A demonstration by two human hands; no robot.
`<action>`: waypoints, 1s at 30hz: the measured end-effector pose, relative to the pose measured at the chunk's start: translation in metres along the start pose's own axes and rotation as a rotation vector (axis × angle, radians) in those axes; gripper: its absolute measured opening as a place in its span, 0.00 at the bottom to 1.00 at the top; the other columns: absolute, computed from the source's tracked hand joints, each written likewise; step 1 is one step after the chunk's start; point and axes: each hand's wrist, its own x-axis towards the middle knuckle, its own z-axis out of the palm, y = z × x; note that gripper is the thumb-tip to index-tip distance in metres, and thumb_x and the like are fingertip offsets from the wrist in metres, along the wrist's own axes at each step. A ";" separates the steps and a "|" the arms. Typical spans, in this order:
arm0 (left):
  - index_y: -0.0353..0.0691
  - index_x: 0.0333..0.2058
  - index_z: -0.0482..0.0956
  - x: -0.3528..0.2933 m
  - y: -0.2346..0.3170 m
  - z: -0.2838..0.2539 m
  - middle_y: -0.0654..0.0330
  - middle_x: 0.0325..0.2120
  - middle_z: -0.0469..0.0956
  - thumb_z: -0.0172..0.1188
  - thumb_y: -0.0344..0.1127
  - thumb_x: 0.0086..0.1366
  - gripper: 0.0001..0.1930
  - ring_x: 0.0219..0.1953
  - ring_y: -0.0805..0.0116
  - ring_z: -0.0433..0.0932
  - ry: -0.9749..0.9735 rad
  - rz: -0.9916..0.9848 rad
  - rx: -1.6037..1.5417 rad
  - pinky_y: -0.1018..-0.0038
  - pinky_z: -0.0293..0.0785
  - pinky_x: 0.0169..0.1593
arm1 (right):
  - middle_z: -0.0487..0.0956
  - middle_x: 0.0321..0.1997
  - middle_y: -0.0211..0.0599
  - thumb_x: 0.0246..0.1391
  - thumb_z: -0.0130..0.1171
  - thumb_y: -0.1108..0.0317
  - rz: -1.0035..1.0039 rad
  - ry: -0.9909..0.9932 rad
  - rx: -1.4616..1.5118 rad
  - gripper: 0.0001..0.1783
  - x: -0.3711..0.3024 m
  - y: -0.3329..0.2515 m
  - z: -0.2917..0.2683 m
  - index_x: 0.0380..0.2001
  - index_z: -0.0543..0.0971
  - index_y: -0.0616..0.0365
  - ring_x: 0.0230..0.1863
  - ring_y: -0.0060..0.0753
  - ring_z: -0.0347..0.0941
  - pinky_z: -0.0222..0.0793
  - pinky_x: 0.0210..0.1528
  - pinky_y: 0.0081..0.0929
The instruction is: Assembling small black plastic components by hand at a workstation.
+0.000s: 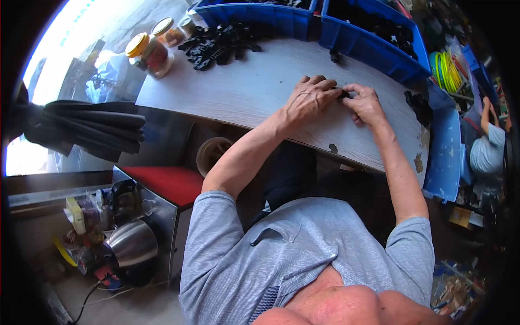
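Over the white tabletop (233,95), my two hands meet at a small black part (344,94). My left hand (313,98) is closed, its curled fingers on the left end of the part. From the other side my right hand (367,105) pinches it between thumb and fingers. Most of the part is hidden by the fingers, so its exact kind does not show. A similar black piece (336,56) lies farther back on the table. Toward the back left is a heap of black parts (219,46), and more black pieces (418,107) lie by the right edge.
Two blue bins (374,39) (260,17) holding black parts line the back. Lidded jars (149,56) stand at the back left corner. A light blue crate (443,149) sits right of the table. A metal kettle (132,244) is lower left. Another person (487,149) is at far right.
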 end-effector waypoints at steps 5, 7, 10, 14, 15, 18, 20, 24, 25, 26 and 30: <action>0.43 0.48 0.82 -0.009 -0.065 -0.043 0.52 0.49 0.79 0.60 0.30 0.59 0.17 0.51 0.48 0.76 0.573 -0.265 0.257 0.56 0.74 0.52 | 0.74 0.17 0.28 0.52 0.70 0.67 -0.038 0.023 -0.006 0.20 0.002 0.010 -0.003 0.49 0.81 0.57 0.11 0.20 0.68 0.64 0.11 0.21; 0.41 0.51 0.81 -0.027 -0.106 -0.078 0.49 0.51 0.80 0.64 0.33 0.59 0.20 0.51 0.49 0.78 0.595 -0.491 0.587 0.58 0.74 0.56 | 0.74 0.17 0.27 0.52 0.71 0.66 -0.070 0.044 0.013 0.20 -0.001 0.010 0.001 0.49 0.81 0.58 0.11 0.20 0.67 0.64 0.11 0.21; 0.41 0.51 0.81 -0.054 -0.151 -0.097 0.51 0.50 0.81 0.65 0.33 0.58 0.21 0.51 0.48 0.79 0.470 -0.634 0.676 0.60 0.74 0.56 | 0.70 0.16 0.23 0.53 0.70 0.67 -0.076 0.063 0.052 0.22 -0.004 0.004 0.004 0.50 0.79 0.61 0.10 0.16 0.65 0.59 0.10 0.18; 0.43 0.52 0.81 -0.072 -0.166 -0.102 0.56 0.46 0.84 0.64 0.31 0.59 0.20 0.49 0.51 0.80 0.280 -0.643 0.567 0.60 0.75 0.55 | 0.71 0.16 0.23 0.52 0.70 0.67 -0.077 0.088 0.071 0.22 0.000 0.010 0.003 0.50 0.79 0.61 0.11 0.17 0.66 0.61 0.10 0.19; 0.45 0.52 0.81 -0.077 -0.166 -0.099 0.57 0.44 0.85 0.63 0.30 0.59 0.20 0.47 0.53 0.81 0.326 -0.529 0.583 0.61 0.75 0.54 | 0.71 0.16 0.23 0.52 0.70 0.66 -0.089 0.082 0.076 0.22 0.000 0.009 0.004 0.50 0.79 0.62 0.11 0.17 0.66 0.62 0.11 0.20; 0.45 0.50 0.80 -0.057 -0.127 -0.080 0.55 0.40 0.85 0.60 0.26 0.62 0.16 0.42 0.53 0.82 0.370 -0.435 0.495 0.60 0.76 0.48 | 0.71 0.15 0.24 0.52 0.70 0.64 -0.011 0.104 0.140 0.23 -0.002 0.007 -0.001 0.49 0.79 0.62 0.12 0.18 0.68 0.66 0.13 0.21; 0.44 0.46 0.80 -0.054 -0.098 -0.073 0.54 0.39 0.85 0.59 0.25 0.63 0.12 0.40 0.52 0.81 0.301 -0.344 0.369 0.57 0.76 0.45 | 0.70 0.15 0.24 0.52 0.71 0.63 0.037 0.107 0.212 0.23 -0.001 0.008 -0.008 0.49 0.79 0.61 0.13 0.19 0.69 0.69 0.14 0.21; 0.43 0.48 0.79 -0.054 -0.065 -0.063 0.57 0.40 0.85 0.61 0.25 0.62 0.15 0.42 0.52 0.81 0.090 -0.330 0.326 0.60 0.78 0.48 | 0.69 0.14 0.23 0.52 0.72 0.60 0.118 0.165 0.332 0.22 0.006 0.018 -0.028 0.48 0.80 0.58 0.14 0.22 0.73 0.73 0.15 0.23; 0.43 0.49 0.79 -0.056 -0.061 -0.063 0.58 0.41 0.85 0.62 0.26 0.62 0.16 0.43 0.52 0.81 0.071 -0.340 0.319 0.61 0.78 0.48 | 0.69 0.14 0.23 0.52 0.72 0.60 0.118 0.166 0.329 0.22 0.007 0.019 -0.035 0.48 0.80 0.58 0.14 0.22 0.73 0.73 0.15 0.23; 0.43 0.49 0.79 -0.056 -0.057 -0.062 0.58 0.42 0.85 0.62 0.26 0.62 0.16 0.44 0.53 0.81 0.052 -0.350 0.309 0.62 0.78 0.48 | 0.69 0.15 0.24 0.52 0.72 0.60 0.133 0.266 0.355 0.22 0.010 0.023 -0.044 0.47 0.80 0.58 0.14 0.23 0.73 0.74 0.17 0.24; 0.42 0.43 0.78 -0.051 -0.032 -0.052 0.58 0.36 0.84 0.61 0.26 0.60 0.11 0.41 0.53 0.78 0.101 -0.271 0.247 0.58 0.75 0.43 | 0.70 0.16 0.29 0.50 0.74 0.61 0.151 0.573 0.466 0.22 0.028 0.055 -0.092 0.47 0.81 0.56 0.15 0.29 0.73 0.80 0.24 0.32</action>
